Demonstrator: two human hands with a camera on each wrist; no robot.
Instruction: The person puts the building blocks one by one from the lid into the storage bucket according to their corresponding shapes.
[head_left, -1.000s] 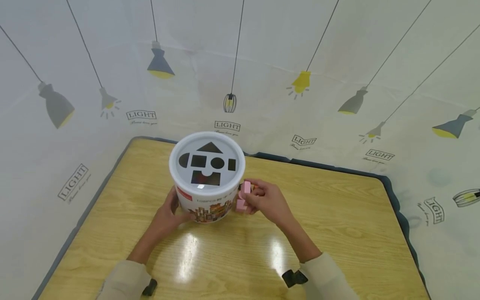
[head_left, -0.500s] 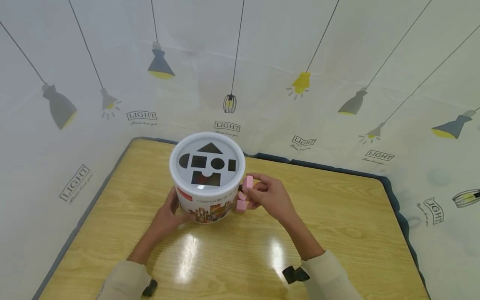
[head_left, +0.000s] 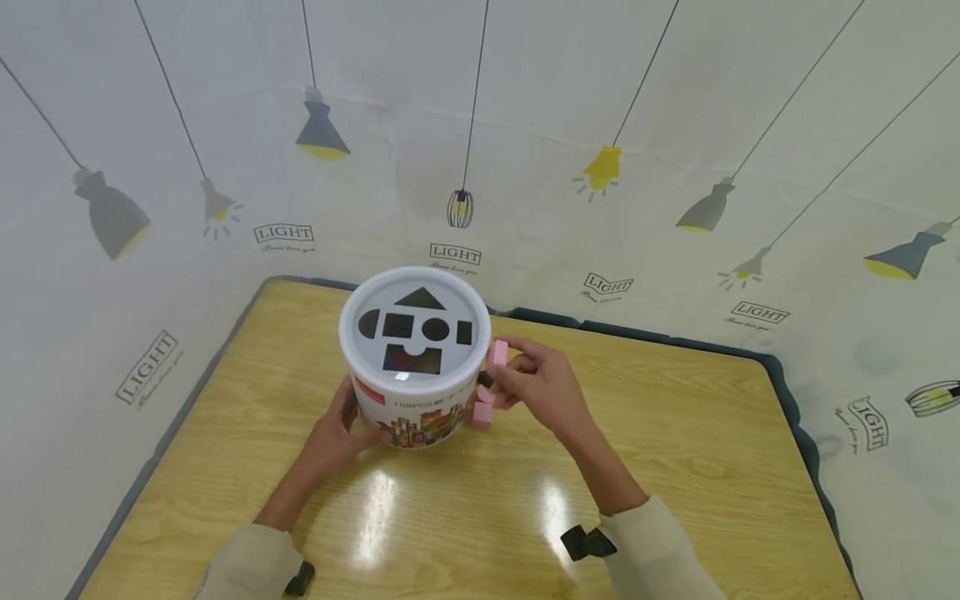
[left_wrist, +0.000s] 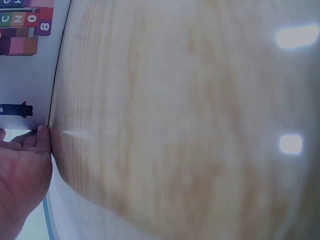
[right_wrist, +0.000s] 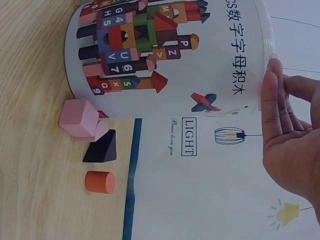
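Note:
A white block bucket (head_left: 382, 408) with printed castle pictures stands on the table, its grey lid (head_left: 375, 358) cut with shaped holes. My left hand (head_left: 330, 432) holds the bucket's lower left side, thumb in front and fingers partly hidden behind; in the left wrist view the hand (left_wrist: 25, 170) lies against its wall. Between thumb and fingers of my right hand (head_left: 546, 385) is a pinched pink block (head_left: 498, 352), right beside the lid's rim. The right wrist view shows this hand (right_wrist: 292, 145) at the rim, with the pink block mostly hidden.
Right of the bucket lie a pink cube (right_wrist: 78, 118), a rounded pink block (right_wrist: 101, 131), a black triangular block (right_wrist: 102, 146) and an orange-red cylinder (right_wrist: 100, 182). The wooden table (head_left: 675, 433) ends at a curtain (head_left: 525, 208) printed with lamps.
My right hand has lifted the pink block from near the other blocks up to the lid's rim, uncovering the pink cube and the black block. The left hand and the bucket stay put.

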